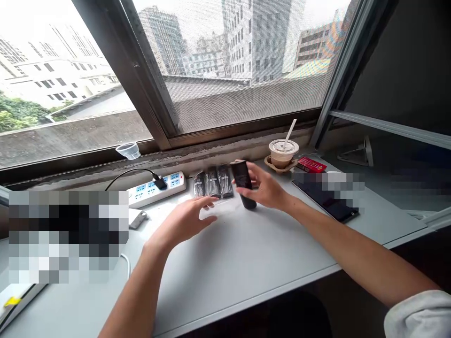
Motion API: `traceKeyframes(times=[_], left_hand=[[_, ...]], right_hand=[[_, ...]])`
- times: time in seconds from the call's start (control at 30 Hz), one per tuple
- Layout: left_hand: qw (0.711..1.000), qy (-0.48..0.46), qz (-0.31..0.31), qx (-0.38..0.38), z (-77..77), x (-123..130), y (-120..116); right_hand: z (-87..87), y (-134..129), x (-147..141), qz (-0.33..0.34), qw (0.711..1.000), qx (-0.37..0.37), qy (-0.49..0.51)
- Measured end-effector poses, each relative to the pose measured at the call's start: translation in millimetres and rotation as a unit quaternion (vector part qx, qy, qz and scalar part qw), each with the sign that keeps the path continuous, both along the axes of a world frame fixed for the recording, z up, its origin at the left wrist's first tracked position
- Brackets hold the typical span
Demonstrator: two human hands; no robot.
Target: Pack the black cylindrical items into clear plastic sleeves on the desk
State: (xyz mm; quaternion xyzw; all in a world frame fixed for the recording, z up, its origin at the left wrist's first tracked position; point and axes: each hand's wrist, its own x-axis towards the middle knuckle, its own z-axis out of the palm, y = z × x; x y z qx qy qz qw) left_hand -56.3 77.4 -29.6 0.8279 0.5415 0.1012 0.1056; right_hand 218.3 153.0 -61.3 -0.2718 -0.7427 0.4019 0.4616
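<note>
My right hand (262,185) is wrapped round a black oblong block (241,175) with faint print on its face, held tilted over the desk. Its exact kind does not show. Beneath it, a dark rounded piece (249,202) is visible; whether it belongs to the block I cannot tell. My left hand (188,218) is open above the desk, thumb and fingers apart, with nothing between them. Just beyond it, several black items in clear plastic wrap (212,182) lie side by side near the wall.
A white power strip (169,187) with a black plug (160,182) sits at the back left. Right of my hands are a straw cup (283,154) in a cardboard holder, a red box (311,165) and a dark tablet (324,199). A clear plastic cup (128,150) is by the window.
</note>
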Motion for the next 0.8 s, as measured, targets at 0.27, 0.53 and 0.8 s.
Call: traceKeyframes(times=[0.27, 0.53, 0.8], left_hand=[[0.999, -0.009, -0.046, 0.028, 5.7, 0, -2], [0.939, 0.023, -0.12, 0.32, 8.6, 26, 0], [0.948, 0.058, -0.095, 0.298, 1.5, 24, 3]], right_hand=[[-6.0, 5, 10, 0.034, 0.979, -0.042, -0.197], [9.7, -8, 2, 0.159, 0.977, -0.138, -0.043], [10.2, -7, -2, 0.073, 0.966, -0.236, -0.071]])
